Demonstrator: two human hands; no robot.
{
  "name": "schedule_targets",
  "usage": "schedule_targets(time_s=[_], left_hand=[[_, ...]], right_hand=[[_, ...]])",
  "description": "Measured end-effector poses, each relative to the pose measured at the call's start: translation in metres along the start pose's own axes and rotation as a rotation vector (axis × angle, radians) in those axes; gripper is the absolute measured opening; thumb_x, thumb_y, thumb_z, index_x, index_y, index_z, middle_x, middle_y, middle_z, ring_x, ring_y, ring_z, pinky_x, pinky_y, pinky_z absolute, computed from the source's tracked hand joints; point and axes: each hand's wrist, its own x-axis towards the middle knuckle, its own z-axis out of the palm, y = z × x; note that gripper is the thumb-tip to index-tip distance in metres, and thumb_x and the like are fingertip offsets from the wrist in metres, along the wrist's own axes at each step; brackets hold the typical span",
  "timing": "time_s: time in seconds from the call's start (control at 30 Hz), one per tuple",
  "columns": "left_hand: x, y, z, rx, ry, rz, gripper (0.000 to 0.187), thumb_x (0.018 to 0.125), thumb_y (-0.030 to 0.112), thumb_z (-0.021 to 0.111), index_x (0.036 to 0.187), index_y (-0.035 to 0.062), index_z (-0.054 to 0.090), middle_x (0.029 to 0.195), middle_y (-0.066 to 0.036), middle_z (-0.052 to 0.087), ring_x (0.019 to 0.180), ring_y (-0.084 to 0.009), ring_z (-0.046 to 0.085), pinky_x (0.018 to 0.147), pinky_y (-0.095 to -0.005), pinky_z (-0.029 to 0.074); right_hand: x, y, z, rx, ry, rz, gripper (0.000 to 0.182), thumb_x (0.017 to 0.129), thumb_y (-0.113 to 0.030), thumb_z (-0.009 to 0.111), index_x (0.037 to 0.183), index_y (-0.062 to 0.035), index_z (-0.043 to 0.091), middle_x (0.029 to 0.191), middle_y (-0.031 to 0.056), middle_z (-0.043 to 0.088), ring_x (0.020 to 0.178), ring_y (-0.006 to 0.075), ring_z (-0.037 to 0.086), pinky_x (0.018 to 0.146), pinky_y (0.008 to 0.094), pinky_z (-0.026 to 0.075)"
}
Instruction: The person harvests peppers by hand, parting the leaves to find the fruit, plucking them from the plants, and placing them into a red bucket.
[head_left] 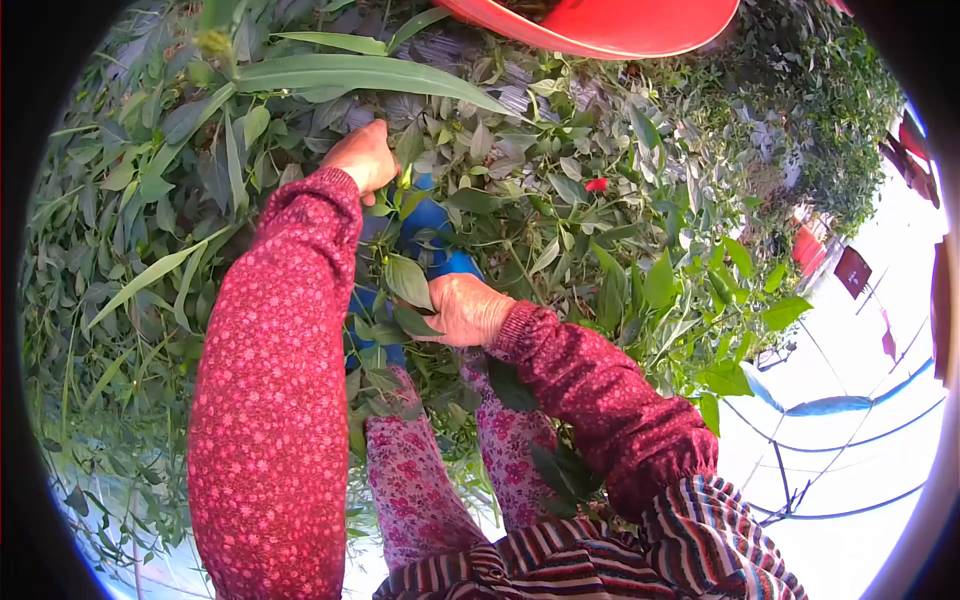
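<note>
My left hand (363, 160) is closed among the green leaves, its fingers curled downward. What it grips is hidden by the hand and the foliage. Lower and to the right, my right hand (465, 306) has its thumb and fingers closed at a leafy plant branch (408, 280), whose leaves hang between my two hands. The stem itself is mostly covered. Both arms wear red flowered sleeves. Beneath the hands, blue boots (425, 215) show through the leaves.
A red tub (630, 25) stands at the top edge. One small red pepper-like fruit (596, 185) shows among the plants. Long grass blades (370, 77) cross above my left hand. Dense foliage surrounds my legs. Another red object (808, 248) lies farther right.
</note>
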Motion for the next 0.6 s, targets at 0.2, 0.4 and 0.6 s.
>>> schedule_targets(time_s=[0.2, 0.4, 0.6], left_hand=[[-0.036, -0.056, 0.004, -0.078, 0.186, 0.424, 0.034, 0.078, 0.005, 0.059, 0.111, 0.0054, 0.052, 0.086, -0.016, 0.063, 0.059, -0.0260, 0.062, 0.061, -0.0378, 0.048], [-0.081, -0.088, -0.005, -0.766, -0.066, 0.294, 0.052, 0.068, -0.001, 0.068, 0.117, 0.0128, 0.055, 0.088, -0.011, 0.065, 0.073, -0.0245, 0.062, 0.070, -0.0358, 0.048], [-0.085, -0.129, 0.003, -0.277, 0.163, 0.578, 0.050, 0.075, -0.007, 0.056, 0.121, 0.0115, 0.056, 0.081, 0.005, 0.055, 0.066, -0.0059, 0.050, 0.063, -0.0207, 0.043]], right_hand=[[-0.019, -0.021, -0.034, 0.507, -0.188, 0.106, 0.036, 0.083, -0.016, 0.060, 0.117, -0.0092, 0.056, 0.081, 0.0040, 0.062, 0.068, 0.0134, 0.061, 0.068, 0.0284, 0.051], [-0.045, -0.019, -0.076, 0.807, -0.287, 0.131, 0.041, 0.084, -0.004, 0.052, 0.125, -0.0068, 0.053, 0.086, 0.0024, 0.059, 0.075, 0.0095, 0.059, 0.072, 0.0255, 0.050], [-0.061, -0.007, -0.107, 1.017, 0.082, 0.081, 0.027, 0.080, -0.007, 0.050, 0.105, -0.0016, 0.060, 0.083, 0.0040, 0.060, 0.072, 0.0127, 0.058, 0.071, 0.0269, 0.045]])
